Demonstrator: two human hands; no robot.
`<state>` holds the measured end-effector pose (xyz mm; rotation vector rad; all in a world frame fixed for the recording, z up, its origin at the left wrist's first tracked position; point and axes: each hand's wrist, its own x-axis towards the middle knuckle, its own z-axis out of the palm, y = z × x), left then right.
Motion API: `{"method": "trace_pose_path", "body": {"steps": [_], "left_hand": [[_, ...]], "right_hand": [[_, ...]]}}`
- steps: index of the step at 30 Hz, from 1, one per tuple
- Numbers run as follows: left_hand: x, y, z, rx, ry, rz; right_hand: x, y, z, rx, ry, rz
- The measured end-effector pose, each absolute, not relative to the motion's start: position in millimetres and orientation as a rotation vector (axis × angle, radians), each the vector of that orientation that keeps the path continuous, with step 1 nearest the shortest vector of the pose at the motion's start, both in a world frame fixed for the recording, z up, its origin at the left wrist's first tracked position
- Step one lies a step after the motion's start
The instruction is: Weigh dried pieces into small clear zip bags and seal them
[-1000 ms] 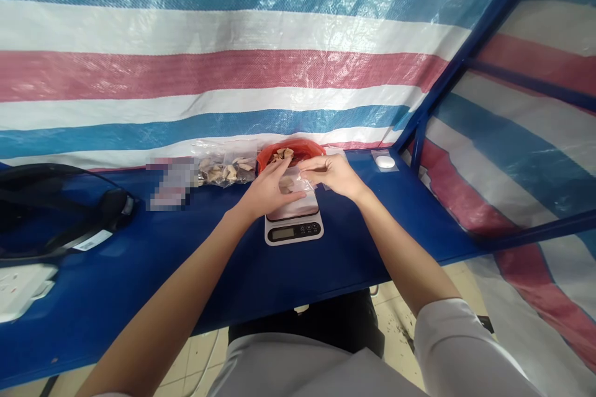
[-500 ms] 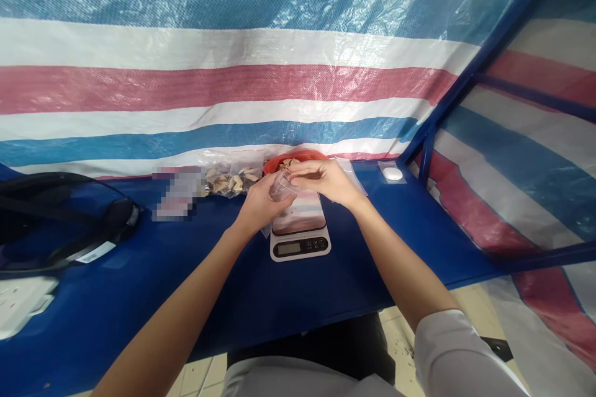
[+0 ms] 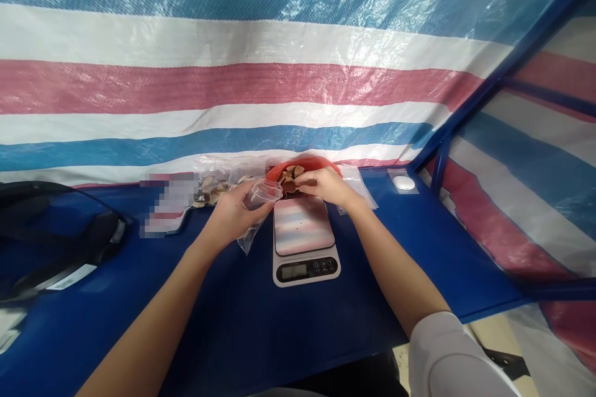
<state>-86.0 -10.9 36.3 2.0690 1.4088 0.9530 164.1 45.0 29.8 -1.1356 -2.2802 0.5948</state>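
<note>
In my left hand (image 3: 235, 211) is a clear plastic cup (image 3: 266, 192), tilted, its mouth toward the red bag; the fingers wrap round its side. My right hand (image 3: 321, 186) is at the front of the red plastic bag (image 3: 321, 164), thumb and fingers pinched at the dried brown pieces (image 3: 292, 172) inside. One brown piece touches the fingertips. Between my forearms lies a white kitchen scale (image 3: 305, 229) with a shiny plate, a few dark specks on it and a small display. Its digits are too faint to read.
Left of the cup lie clear bags of dried pale slices (image 3: 212, 189) and a pixelated flat item (image 3: 170, 205). A black headset-like strap (image 3: 100, 229) is at far left. Clear bags (image 3: 361, 189) and a small white oval (image 3: 403, 183) lie to the right. Striped sheeting (image 3: 233, 87) hangs behind.
My hands have come apart: the left moved left with the cup, and the right moved to the brown pieces in the red bag. The scale's plate is now uncovered. The view shifted slightly.
</note>
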Motion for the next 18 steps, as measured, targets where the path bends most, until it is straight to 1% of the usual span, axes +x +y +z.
{"method": "trace_pose_path", "body": {"steps": [10,18], "left_hand": [[-97.8,9.6,42.2,2.098,1.385,0.846],[-99.8,20.1,35.0,2.034,1.340,0.841]], "right_hand": [[134.8,57.6,21.0,-1.151,-2.543,0.267],[133.4,63.2,10.7,-1.076,-2.575,0.258]]}}
